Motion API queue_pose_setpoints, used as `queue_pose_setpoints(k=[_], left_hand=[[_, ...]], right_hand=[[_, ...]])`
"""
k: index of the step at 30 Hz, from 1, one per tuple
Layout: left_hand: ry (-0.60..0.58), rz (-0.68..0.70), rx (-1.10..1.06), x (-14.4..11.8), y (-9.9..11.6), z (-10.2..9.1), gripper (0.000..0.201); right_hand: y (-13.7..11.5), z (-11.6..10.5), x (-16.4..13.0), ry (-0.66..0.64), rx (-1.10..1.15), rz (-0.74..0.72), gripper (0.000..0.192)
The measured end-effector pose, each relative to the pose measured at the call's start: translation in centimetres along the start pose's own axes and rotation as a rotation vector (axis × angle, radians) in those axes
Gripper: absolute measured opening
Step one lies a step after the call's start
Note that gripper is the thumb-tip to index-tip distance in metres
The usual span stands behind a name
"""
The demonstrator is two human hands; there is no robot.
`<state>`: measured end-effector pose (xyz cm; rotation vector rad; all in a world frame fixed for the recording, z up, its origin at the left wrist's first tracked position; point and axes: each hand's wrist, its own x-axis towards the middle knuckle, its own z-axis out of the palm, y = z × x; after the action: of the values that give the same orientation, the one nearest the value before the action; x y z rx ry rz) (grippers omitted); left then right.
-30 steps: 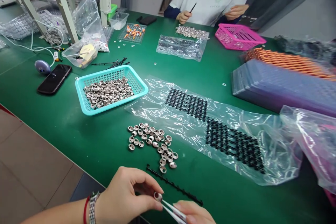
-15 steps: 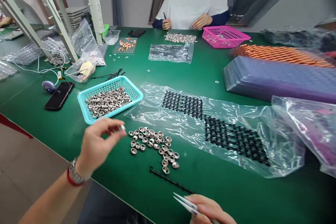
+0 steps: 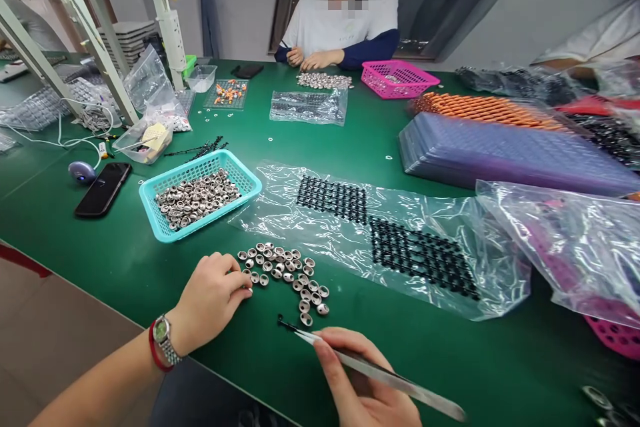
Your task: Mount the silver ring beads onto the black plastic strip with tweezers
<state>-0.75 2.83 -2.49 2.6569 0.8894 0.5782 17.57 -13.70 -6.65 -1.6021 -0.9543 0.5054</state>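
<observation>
— Head view: where are the hands working?

— The left hand is pinching at the near-left edge of the loose metal caps; the right hand is gripping tweezers, tips reaching left onto a black strip just below the caps.

— Surroundings?

— A green counter, a teal basket beyond, a co-worker opposite.

Bare forearms, silver wristwatch and red band on left wrist
</observation>
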Motion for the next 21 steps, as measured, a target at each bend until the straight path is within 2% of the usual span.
queue_pose_setpoints(k=[3, 6, 11, 21], left_hand=[[-0.005, 0.013, -0.041, -0.7, 0.5, 0.0, 0.013], [-0.003, 0.077, -0.164, -2.1, 2.1, 0.7, 0.013], [0.009, 0.177, -0.252, -4.0, 4.3, 2.3, 0.012], [0.046, 0.222, -0.162, -3.8, 4.4, 2.7, 0.020]], right_hand=[[-0.1, 1.3, 0.7, -0.019, -0.051, 0.013, 0.024], [0.0, 2.3, 1.1, 0.012, -0.070, 0.002, 0.030], [-0.3, 2.7, 1.2, 0.052, -0.076, -0.018, 0.032], [0.4, 2.4, 0.9, 0.007, -0.113, -0.002, 0.024]])
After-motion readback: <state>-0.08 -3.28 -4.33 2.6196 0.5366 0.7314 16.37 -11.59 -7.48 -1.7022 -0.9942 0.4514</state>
